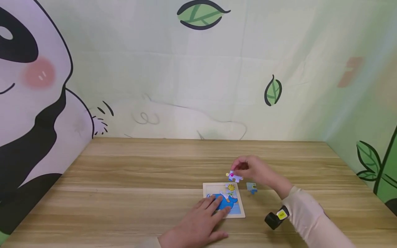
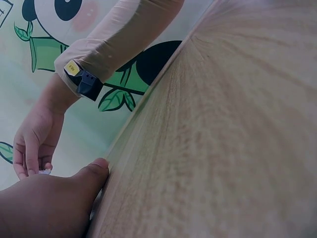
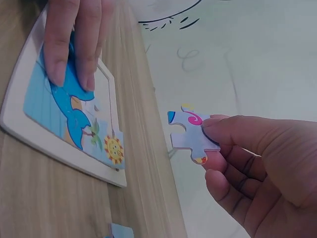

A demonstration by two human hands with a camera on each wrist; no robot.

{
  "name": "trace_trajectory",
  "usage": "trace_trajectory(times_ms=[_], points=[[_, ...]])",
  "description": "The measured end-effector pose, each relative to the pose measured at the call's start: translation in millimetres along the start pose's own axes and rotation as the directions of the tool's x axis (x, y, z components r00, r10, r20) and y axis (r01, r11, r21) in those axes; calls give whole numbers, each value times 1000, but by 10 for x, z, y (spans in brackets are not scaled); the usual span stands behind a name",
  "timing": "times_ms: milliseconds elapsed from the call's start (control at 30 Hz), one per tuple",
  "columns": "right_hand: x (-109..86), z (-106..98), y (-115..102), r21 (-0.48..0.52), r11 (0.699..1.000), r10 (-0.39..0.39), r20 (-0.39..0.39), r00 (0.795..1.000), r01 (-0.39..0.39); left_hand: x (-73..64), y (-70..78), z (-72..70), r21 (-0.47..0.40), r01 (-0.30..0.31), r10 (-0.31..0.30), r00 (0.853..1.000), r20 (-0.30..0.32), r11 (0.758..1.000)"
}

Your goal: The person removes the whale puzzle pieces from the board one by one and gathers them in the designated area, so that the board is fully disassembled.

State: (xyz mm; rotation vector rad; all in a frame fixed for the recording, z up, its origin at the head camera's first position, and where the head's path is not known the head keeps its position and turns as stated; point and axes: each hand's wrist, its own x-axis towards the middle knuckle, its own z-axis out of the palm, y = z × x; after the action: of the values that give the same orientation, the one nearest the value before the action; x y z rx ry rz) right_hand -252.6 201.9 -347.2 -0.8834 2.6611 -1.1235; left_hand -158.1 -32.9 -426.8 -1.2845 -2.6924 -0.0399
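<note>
A jigsaw puzzle piece (image 3: 190, 131), pale with a pink swirl, is pinched between thumb and fingers of my right hand (image 1: 252, 170). In the head view it hangs just above the far edge of a wooden puzzle board (image 1: 242, 209). The board shows a blue whale (image 1: 227, 203), a palm and a sun piece (image 1: 231, 187); its upper left part is bare. My left hand (image 1: 201, 220) lies across the whale, straight fingers (image 3: 57, 59) resting on the picture. The left wrist view shows that hand's thumb (image 2: 94, 173) but hides the board.
A loose puzzle piece (image 1: 252, 187) lies on the wooden table (image 1: 139, 172), just right of the board. A black wrist camera (image 1: 274, 218) is strapped at the right sleeve. Behind the table stands a wall (image 1: 155, 69) printed with a panda and leaves.
</note>
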Motion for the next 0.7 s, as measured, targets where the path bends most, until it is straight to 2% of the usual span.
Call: trace_trajectory(times_ms=[300, 700], points=[[-56, -137, 58, -25, 1000, 16, 24, 1000, -15, 9, 1, -12, 11, -1, 1, 1000, -4, 1000], [-151, -294, 134, -80, 996, 53, 30, 998, -50, 5, 3, -14, -22, 12, -12, 1000, 18, 1000]])
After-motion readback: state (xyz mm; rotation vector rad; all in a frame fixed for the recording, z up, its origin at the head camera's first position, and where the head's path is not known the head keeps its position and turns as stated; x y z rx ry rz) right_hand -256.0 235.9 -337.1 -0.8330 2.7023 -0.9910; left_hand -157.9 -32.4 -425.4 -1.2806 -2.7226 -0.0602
